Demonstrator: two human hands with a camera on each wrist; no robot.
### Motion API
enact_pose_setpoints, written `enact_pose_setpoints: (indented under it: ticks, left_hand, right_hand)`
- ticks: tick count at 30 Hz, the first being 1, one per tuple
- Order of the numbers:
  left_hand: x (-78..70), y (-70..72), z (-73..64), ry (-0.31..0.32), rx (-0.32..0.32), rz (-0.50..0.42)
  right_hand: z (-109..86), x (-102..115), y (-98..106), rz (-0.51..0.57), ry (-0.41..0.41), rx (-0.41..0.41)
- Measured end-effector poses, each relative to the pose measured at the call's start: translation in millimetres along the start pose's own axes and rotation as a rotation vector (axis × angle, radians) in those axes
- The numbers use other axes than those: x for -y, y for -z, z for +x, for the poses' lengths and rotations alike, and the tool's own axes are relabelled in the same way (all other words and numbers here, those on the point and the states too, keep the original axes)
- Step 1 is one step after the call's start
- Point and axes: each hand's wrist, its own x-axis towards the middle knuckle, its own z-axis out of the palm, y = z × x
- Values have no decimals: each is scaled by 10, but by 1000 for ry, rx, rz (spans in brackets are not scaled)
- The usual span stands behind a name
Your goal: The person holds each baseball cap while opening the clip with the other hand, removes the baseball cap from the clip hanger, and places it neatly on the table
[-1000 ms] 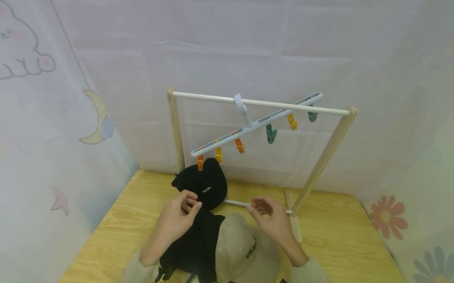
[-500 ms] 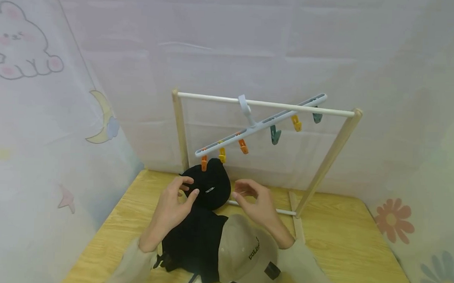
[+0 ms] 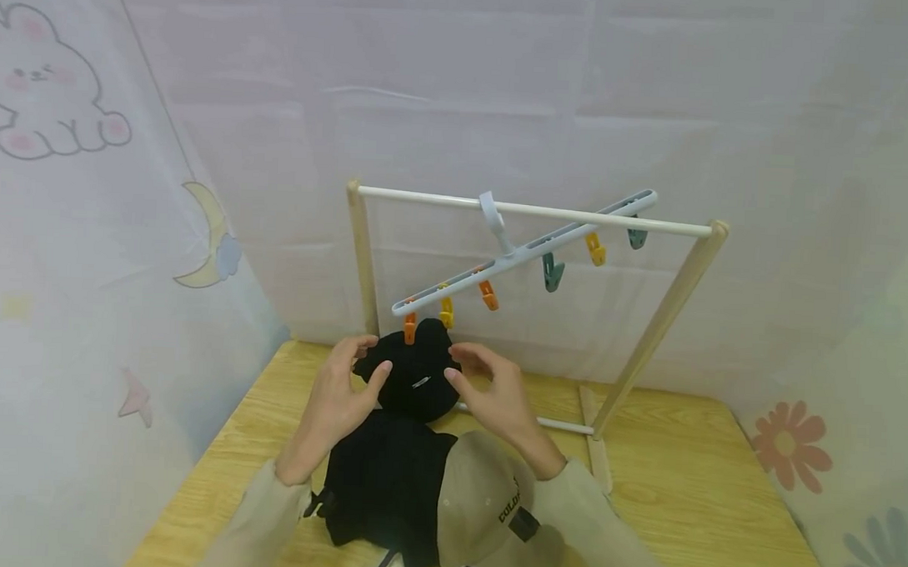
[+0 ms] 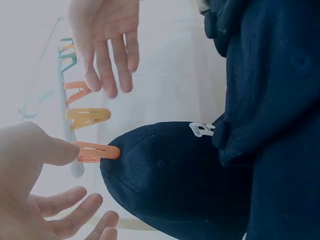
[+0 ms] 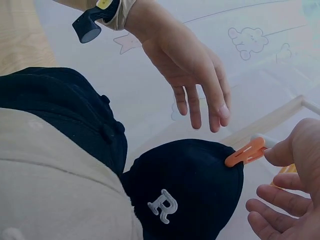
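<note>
A dark cap [image 3: 413,374] with a white raised letter R [image 5: 163,206] is at the rack's left end, its top edge at the tip of the leftmost orange clip [image 4: 97,151]. That clip is one of several orange, yellow and green ones on a pale blue hanger [image 3: 523,251]. My left hand [image 3: 341,400] is at the cap's left side, fingers spread and loosely bent, gripping nothing. Opposite it, my right hand [image 3: 498,393] is at the cap's right side, thumb and fingers apart and likewise holding nothing. Both palms face the cap.
The hanger hooks over the white top bar [image 3: 577,213] of a wooden-legged rack [image 3: 663,324]. Nearer me, a second dark cap [image 3: 387,481] and a beige cap [image 3: 484,501] lie side by side on the wooden table [image 3: 686,508]. A printed cloth backs the table.
My hands have moved forward and up from above the caps on the table to either side of the dark cap. The view has shifted slightly; the hanger and caps look unmoved.
</note>
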Motion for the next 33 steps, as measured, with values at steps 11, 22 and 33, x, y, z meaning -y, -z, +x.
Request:
enact_pose_setpoints:
  ticks: [11,22,33]
  left_hand:
    - [62,4,150,-9,30,-7]
    - [150,-23,196,-13,38,-2]
    - [179,-49,221,-9,84,47]
  right_hand:
    - [183,29,-76,-18,18,-10]
    - [273,65,-149,-48,16,9]
    - [356,115,-245,-78,57,16]
